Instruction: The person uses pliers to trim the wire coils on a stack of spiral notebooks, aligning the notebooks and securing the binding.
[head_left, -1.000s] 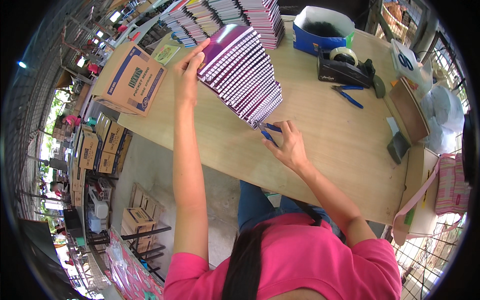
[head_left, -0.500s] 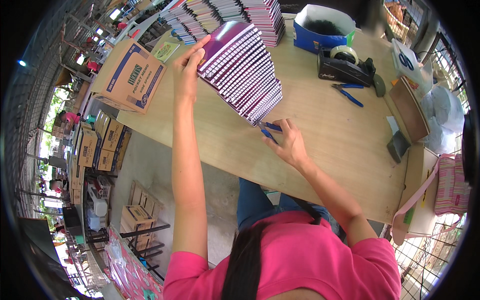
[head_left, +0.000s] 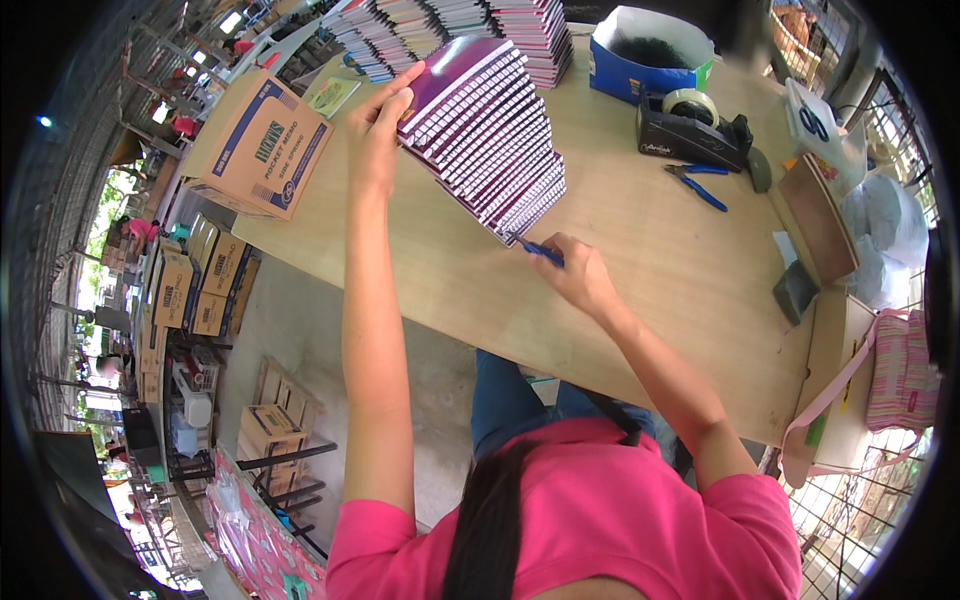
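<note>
- A fanned stack of spiral-bound notebooks (head_left: 490,140) with purple covers is laid slanting across the far middle of the wooden table (head_left: 660,300); some twenty white-edged spines can be made out, though an exact count cannot be given.
- The left hand (head_left: 378,125) is set against the far left end of that stack, fingers curled over the top cover and thumb along its edge (a light grip, not a fist).
- The right hand (head_left: 580,275) is closed around one pair of blue-handled pliers (head_left: 538,250), whose tip is touching the near right end of the stack.
- A second pair of blue-handled pliers (head_left: 697,184) is seen lying loose on the table, well to the right of the stack.
- One black tape dispenser (head_left: 690,135) is placed just beyond that pair, and one blue box (head_left: 650,55) beyond it.
- More notebook piles (head_left: 450,25) are ranged along the far edge (at least four).
- One brown cardboard carton (head_left: 258,150) is stood at the far left corner of the table.
</note>
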